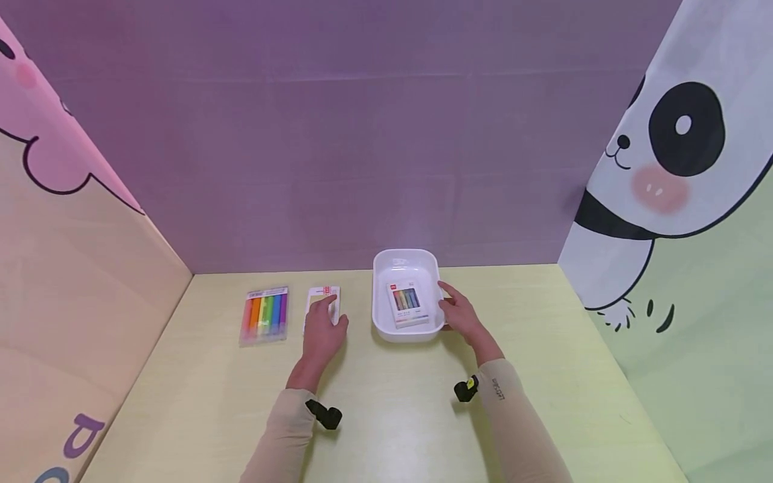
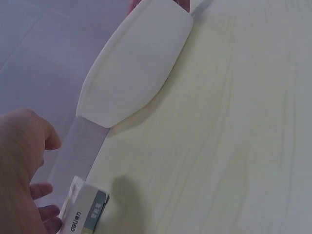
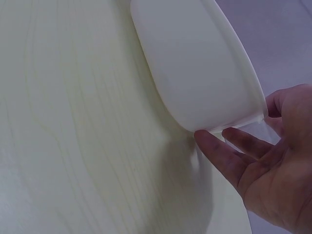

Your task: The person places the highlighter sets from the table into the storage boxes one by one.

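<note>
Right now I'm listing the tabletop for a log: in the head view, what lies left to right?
Rainbow pen pack → small white pack under the left hand → white tray holding a pen box → right hand.

Smooth glossy white plastic tray (image 1: 383, 320) on pale matt wood-grain table (image 1: 398, 416).

My left hand (image 1: 322, 332) covers part of the small packet (image 1: 324, 297); print on the box (image 1: 406, 303) is too small for me to read.

Bright, even light; soft shadows; wide-angle edge distortion.
</note>
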A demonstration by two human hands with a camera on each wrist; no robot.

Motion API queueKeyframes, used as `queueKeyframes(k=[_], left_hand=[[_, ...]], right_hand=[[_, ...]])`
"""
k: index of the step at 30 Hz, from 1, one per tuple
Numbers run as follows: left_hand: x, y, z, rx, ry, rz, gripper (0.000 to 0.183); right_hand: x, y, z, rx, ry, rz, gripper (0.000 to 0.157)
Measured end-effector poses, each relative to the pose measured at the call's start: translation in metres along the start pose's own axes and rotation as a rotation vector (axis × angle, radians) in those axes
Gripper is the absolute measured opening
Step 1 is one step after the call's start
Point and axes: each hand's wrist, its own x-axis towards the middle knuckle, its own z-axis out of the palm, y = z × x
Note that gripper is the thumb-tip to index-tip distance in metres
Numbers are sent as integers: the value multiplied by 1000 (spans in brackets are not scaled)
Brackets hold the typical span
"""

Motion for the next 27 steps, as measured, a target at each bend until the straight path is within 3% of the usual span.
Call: queueKeyframes(k=[6, 15, 27], left_hand=[[0, -6, -1, 113, 17, -41, 58], [-1, -9, -3, 192, 0, -132, 76], [1, -16, -2, 296, -68, -148, 86]], right_hand=[[0, -1, 2, 18, -1, 0, 51], [-1, -1, 1, 8, -3, 19, 50], [1, 1, -2, -9, -8, 10, 50]])
